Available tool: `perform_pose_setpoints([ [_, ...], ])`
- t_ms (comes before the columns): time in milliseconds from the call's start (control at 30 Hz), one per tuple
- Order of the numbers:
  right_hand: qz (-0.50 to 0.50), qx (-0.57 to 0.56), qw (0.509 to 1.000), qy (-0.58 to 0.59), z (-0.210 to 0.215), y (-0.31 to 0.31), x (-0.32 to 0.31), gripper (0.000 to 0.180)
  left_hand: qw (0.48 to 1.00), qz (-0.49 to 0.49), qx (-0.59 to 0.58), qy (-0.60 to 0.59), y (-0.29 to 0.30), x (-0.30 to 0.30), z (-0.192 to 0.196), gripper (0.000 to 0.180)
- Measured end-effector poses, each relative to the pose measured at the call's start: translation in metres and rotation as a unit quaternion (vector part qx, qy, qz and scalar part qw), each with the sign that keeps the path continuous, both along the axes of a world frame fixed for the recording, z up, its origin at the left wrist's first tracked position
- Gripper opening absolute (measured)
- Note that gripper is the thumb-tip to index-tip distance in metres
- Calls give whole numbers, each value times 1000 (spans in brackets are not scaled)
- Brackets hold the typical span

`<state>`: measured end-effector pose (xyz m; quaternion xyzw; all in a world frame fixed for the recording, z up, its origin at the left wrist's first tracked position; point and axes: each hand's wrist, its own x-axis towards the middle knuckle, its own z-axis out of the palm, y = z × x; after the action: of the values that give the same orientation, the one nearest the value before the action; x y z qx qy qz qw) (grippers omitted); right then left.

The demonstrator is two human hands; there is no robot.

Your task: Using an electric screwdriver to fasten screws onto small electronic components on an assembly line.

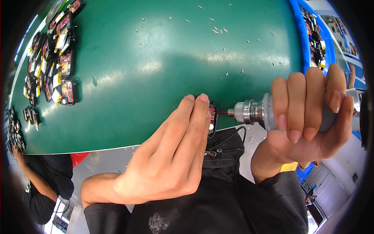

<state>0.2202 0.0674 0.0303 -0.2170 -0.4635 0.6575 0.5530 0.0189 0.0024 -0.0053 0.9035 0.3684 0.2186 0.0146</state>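
Observation:
My right hand (307,109) is wrapped round a grey electric screwdriver (263,111) with a knurled metal collar, held almost level. Its thin bit points left and meets a small black-cased device (212,121) with a red circuit board at the table's near edge. My left hand (171,152) grips that device from the left, its fingers held together and covering much of the case. Whether a screw sits under the bit is too small to tell.
Small silver screws (216,31) lie scattered over the green table (124,85). Several similar open devices (67,93) are piled at the left. A blue bin (307,37) with more stands at the far right. Another person's arm (37,177) reaches in at the lower left.

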Motion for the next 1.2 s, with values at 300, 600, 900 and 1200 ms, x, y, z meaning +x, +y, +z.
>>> perform_pose_setpoints([
  [300, 13, 5, 1000, 7, 4, 0, 0, 19, 999, -1, -38, -9, 0, 1, 4, 40],
  [600, 23, 3, 1000, 14, 5, -1, -1, 18, 999, 4, -52, -13, -1, 1, 7, 39],
  [900, 8, 13, 1000, -5, 7, 4, 2, 18, 1000, 12, -19, -14, -2, 2, -1, 37],
  [1200, 26, 14, 999, -17, 3, 4, 2, 19, 1000, 14, -18, -13, -2, 2, -1, 35],
])
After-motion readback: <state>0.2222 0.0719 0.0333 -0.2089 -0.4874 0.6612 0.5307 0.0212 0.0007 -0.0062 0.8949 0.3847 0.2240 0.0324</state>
